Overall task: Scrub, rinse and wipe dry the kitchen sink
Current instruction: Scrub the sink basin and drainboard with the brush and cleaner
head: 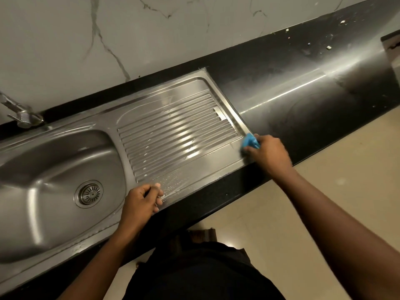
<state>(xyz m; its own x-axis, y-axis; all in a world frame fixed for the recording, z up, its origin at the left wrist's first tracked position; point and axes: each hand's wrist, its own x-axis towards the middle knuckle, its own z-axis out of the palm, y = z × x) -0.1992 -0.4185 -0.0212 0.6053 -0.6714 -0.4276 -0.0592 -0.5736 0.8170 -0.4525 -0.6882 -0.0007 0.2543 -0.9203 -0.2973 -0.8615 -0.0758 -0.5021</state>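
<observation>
I see the right hand at the near right corner of the ribbed drainboard, fingers curled round a blue sponge and pressing it onto the steel rim where that corner meets the black countertop. I take it for a sponge, though the hand covers most of it and it could be a folded cloth. The left hand sits at the drainboard's near left corner. Its fingers are curled under with nothing in them, and the knuckles are propped on the flat front strip of steel. Just to the right of that hand, along the drainboard's front strip, lies a patch of droplets and thin suds, and wet streaks glint in the grooves. The sink basin lies directly left of the drainboard in the same steel sheet, with its round drain strainer on the basin floor, close to the left hand. The faucet stands behind the basin, well to the left of the drainboard's far edge. To the right of the drainboard the countertop shows pale smears and a long bright reflection, and a few pale crumbs lie scattered far off on that side. A white veined marble wall rises behind the drainboard, with beige floor tiles in front of it and below the counter edge.
</observation>
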